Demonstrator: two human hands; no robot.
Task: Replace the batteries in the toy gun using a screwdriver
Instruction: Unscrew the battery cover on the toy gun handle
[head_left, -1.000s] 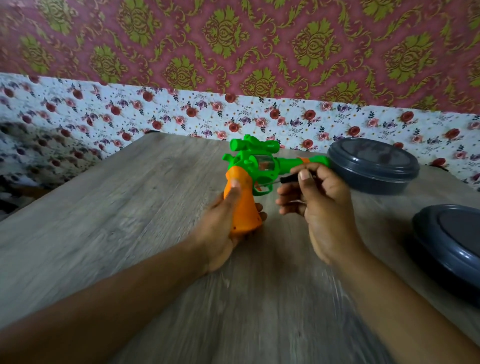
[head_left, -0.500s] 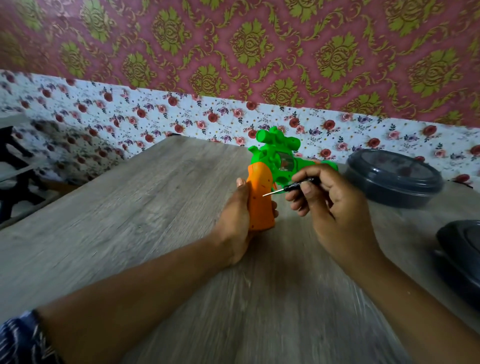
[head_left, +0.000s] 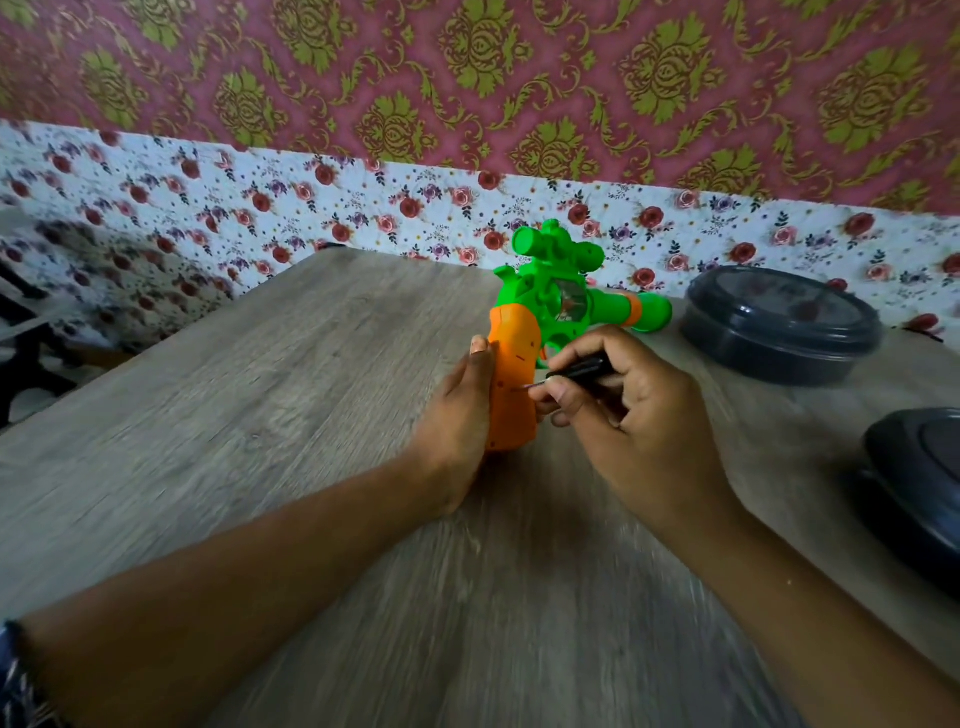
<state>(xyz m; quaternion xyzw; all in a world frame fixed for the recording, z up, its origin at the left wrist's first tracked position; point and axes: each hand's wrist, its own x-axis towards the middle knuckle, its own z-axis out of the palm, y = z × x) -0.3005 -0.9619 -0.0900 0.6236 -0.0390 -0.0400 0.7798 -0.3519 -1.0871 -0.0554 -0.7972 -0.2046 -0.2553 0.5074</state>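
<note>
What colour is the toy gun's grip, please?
Orange, seen in the head view: grip of the toy gun.

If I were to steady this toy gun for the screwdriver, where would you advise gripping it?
Grip the orange handle from its left rear edge, as the left hand does: the toy gun stands upright and the screwdriver meets the handle's right face.

On the table (head_left: 260, 467), two lidded containers (head_left: 779, 327) (head_left: 919, 483) lie right of the toy gun (head_left: 540, 332).

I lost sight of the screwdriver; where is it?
The screwdriver is mid-frame in the head view, held in the right hand, its tip against the toy gun's orange grip.
</note>
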